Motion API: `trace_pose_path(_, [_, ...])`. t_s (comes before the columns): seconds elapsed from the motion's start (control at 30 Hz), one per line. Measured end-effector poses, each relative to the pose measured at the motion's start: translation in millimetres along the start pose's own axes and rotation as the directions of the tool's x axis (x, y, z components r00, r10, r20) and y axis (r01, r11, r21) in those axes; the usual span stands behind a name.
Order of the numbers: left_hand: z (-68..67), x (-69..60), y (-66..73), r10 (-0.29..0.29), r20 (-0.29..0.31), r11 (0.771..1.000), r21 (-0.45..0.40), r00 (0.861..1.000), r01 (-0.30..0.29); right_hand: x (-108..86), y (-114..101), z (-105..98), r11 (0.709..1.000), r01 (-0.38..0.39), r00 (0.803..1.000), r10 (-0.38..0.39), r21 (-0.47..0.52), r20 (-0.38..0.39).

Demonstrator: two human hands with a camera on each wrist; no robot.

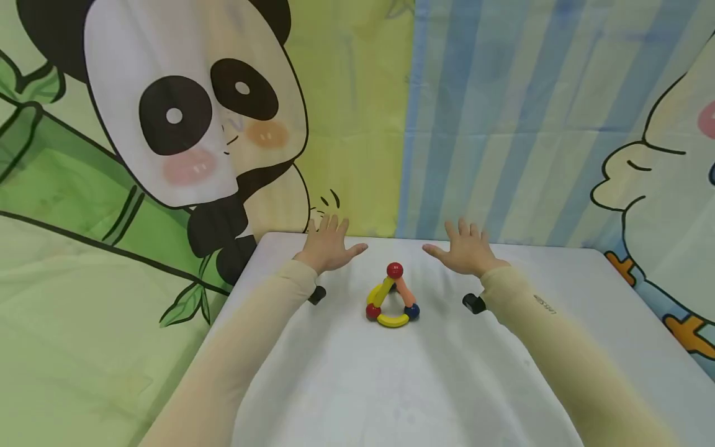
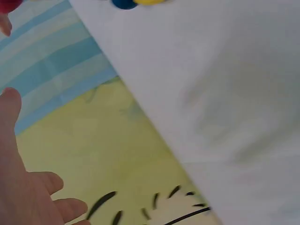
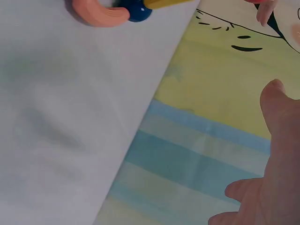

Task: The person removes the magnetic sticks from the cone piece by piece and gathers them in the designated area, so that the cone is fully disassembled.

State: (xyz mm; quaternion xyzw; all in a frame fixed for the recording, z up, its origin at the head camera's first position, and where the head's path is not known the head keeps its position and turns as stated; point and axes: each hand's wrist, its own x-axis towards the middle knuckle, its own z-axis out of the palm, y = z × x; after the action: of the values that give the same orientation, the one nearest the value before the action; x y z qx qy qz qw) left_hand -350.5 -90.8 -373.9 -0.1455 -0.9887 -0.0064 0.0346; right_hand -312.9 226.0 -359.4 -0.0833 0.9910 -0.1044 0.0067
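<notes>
A small frame of coloured rods and balls stands on the white table [image 1: 402,385], with a red ball [image 1: 395,270] on top, a red ball [image 1: 373,311] and a blue ball [image 1: 412,311] low in front, and a curved yellow rod [image 1: 393,321] between those two. An orange rod [image 1: 406,292] slopes down on the right. To its left, my left hand [image 1: 328,247] is spread with straight fingers, holding nothing. On the other side my right hand [image 1: 467,251] is likewise spread and holds nothing. Part of the frame shows at the top edge of both wrist views.
Behind the table hangs a cloth with a panda picture [image 1: 184,112] at left, blue stripes [image 1: 503,112] right of centre and a white cartoon figure at far right. Each wrist wears a small black device, the left one [image 1: 317,295] and the right one [image 1: 474,303].
</notes>
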Motion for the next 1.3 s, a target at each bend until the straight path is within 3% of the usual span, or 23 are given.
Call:
trace_pose_path(0.27, [52.7,-24.5,-14.1,-0.014,0.048,0.997,-0.079,0.999,0.018,-20.5,4,55,1.000,-0.019,1.000,0.019,-0.004,0.017])
trace_pose_path(0.37, [71.5,-35.8,-16.9,0.008,0.083,0.992,-0.125,0.997,0.002,-29.6,2,72,1.000,-0.016,0.999,0.016,0.021,0.037])
trace_pose_path(0.53, [92.0,-54.3,-12.6,0.083,0.104,0.975,-0.213,0.991,-0.060,-43.4,-10,95,0.997,-0.001,0.998,-0.003,0.075,0.061])
trace_pose_path(0.7, [101.3,-68.5,5.1,0.196,0.125,0.948,-0.279,0.973,-0.155,-51.0,-27,118,0.989,0.035,0.998,-0.042,0.147,0.042])
trace_pose_path(0.8, [104.5,-73.8,19.3,0.224,0.126,0.919,-0.357,0.966,-0.167,-53.5,-37,131,0.975,0.044,0.999,-0.050,0.216,0.020])
trace_pose_path(0.97, [109.9,-78.5,41.4,0.213,0.082,0.859,-0.491,0.974,-0.147,-57.3,-50,149,0.924,0.046,0.999,-0.041,0.380,-0.022])
trace_pose_path(1.1, [115.7,-79.6,57.5,0.165,0.023,0.796,-0.593,0.986,-0.119,-58.6,-55,156,0.893,0.065,0.994,-0.021,0.445,-0.103])
trace_pose_path(1.3, [131.1,-83.2,73.1,0.024,-0.070,0.721,-0.690,0.997,-0.066,-62.6,-60,160,0.868,0.026,0.987,0.057,0.495,-0.151])
